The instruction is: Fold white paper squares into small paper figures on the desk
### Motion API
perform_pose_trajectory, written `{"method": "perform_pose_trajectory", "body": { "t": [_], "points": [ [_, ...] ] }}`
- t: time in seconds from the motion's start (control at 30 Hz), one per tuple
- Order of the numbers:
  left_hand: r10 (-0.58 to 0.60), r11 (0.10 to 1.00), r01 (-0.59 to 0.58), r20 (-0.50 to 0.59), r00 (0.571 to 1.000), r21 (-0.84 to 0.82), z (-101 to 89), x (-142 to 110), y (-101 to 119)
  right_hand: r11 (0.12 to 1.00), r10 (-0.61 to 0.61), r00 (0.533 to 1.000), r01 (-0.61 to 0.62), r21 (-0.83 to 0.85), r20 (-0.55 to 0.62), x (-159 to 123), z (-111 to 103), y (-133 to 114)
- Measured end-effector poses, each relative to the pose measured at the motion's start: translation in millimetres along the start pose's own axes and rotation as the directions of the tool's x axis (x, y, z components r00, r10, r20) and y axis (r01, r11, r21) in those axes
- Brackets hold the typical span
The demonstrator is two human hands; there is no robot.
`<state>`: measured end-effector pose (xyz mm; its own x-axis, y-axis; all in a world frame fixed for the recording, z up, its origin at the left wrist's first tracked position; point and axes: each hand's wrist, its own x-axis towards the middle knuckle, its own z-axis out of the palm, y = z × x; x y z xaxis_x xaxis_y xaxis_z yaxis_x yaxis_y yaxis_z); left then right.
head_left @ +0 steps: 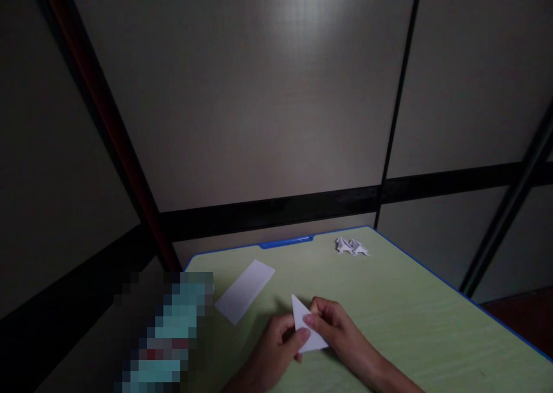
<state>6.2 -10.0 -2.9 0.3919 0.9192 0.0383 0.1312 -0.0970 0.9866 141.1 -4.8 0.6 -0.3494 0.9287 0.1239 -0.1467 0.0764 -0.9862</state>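
White triangular folded paper (317, 341) is over pale-green, blue-edged table (410, 301), L hand (280, 341) & R hand (334, 322) grips both pinching it. Prob. mid-fold; next move calls for aligned edges & firm, even pressure.

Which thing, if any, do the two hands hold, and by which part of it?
A pointed piece of white paper: the left hand pinches its left edge, the right hand its right edge, both thumbs on its upper face.
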Motion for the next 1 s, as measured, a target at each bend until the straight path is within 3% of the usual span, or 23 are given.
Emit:
{"method": "perform_pose_trajectory", "body": {
  "t": [0.23,0.47,1.0],
  "points": [
    [-0.001,1.0,0.001,-0.023,1.0,-0.022,-2.5,3,-2,0.999,0.039,0.997,-0.038,0.026,-0.06,2,2,-2],
    [0.033,0.985,-0.007,0.149,0.988,-0.171,-5.5,4,8,0.982,0.002,0.998,-0.015,0.187,0.07,0,9,-9],
    [0.018,0.973,0.028,0.196,0.98,-0.229,-6.8,3,5,0.996,-0.073,0.995,0.07,0.051,0.061,-7,11,-4]
  ]
}}
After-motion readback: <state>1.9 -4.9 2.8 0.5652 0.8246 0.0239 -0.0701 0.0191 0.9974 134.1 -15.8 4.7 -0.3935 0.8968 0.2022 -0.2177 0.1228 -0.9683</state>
